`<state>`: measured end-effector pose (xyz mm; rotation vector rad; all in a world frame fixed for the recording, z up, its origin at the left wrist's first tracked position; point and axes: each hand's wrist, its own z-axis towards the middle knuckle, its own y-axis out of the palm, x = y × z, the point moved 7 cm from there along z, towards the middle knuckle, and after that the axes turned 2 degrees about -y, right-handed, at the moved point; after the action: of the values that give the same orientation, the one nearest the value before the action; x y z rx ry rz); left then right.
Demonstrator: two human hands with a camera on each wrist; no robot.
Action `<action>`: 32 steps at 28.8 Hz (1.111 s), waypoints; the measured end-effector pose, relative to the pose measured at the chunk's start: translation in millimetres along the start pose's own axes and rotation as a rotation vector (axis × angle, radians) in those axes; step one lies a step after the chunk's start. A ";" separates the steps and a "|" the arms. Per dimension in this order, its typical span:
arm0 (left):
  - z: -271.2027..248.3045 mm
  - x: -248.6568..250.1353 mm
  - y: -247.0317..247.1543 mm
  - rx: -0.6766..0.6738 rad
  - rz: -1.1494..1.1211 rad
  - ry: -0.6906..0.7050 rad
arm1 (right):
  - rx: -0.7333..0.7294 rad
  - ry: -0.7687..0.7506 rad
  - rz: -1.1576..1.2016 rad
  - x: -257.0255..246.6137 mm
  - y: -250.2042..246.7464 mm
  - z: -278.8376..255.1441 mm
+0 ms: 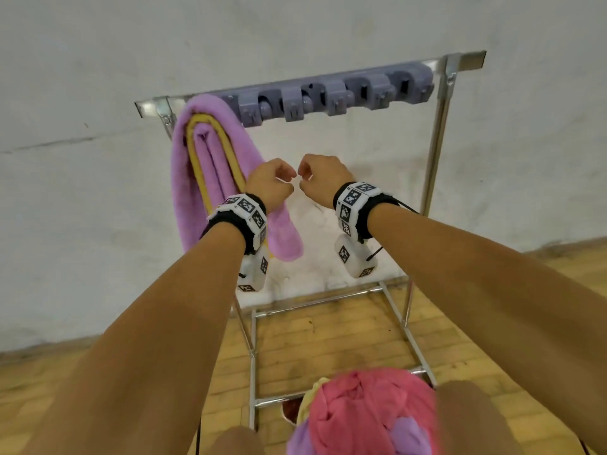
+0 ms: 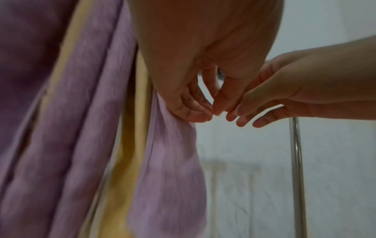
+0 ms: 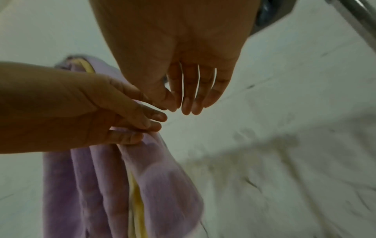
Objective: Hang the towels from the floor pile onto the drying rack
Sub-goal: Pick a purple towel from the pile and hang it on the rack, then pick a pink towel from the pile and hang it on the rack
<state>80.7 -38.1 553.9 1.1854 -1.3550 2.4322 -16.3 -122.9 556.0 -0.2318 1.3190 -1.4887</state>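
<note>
A lilac towel (image 1: 210, 165) with a yellow border hangs folded over the left end of the metal drying rack (image 1: 437, 142). My left hand (image 1: 282, 182) is at the towel's right edge, about halfway down. In the right wrist view the left hand (image 3: 146, 124) has a strip of that towel (image 3: 101, 177) caught between its curled fingers. My right hand (image 1: 305, 178) hovers just to the right, almost touching the left, with relaxed fingers (image 3: 189, 99) and nothing in it. The floor pile (image 1: 368, 412) of pink, lilac and yellow towels lies at the bottom of the head view.
A row of grey-purple clips (image 1: 328, 96) runs along the rack's top bar, right of the hung towel. The rack's lower rails (image 1: 253, 356) stand on a wooden floor (image 1: 328, 339). A white wall (image 1: 82, 192) is close behind the rack.
</note>
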 end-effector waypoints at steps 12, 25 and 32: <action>-67.8 -174.4 226.6 -0.333 0.024 -0.284 | -0.281 0.317 0.132 175.3 208.2 -103.3; -203.7 -335.5 412.5 -0.696 0.036 -0.564 | -0.646 0.605 0.082 290.2 409.1 -263.6; -253.1 -370.8 462.2 -0.797 0.055 -0.628 | -0.743 0.673 0.051 326.7 457.2 -316.3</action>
<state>-14.7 -24.2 -83.2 1.6783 -2.2138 1.2661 -115.3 -102.4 -80.9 -0.1666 2.3808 -0.9936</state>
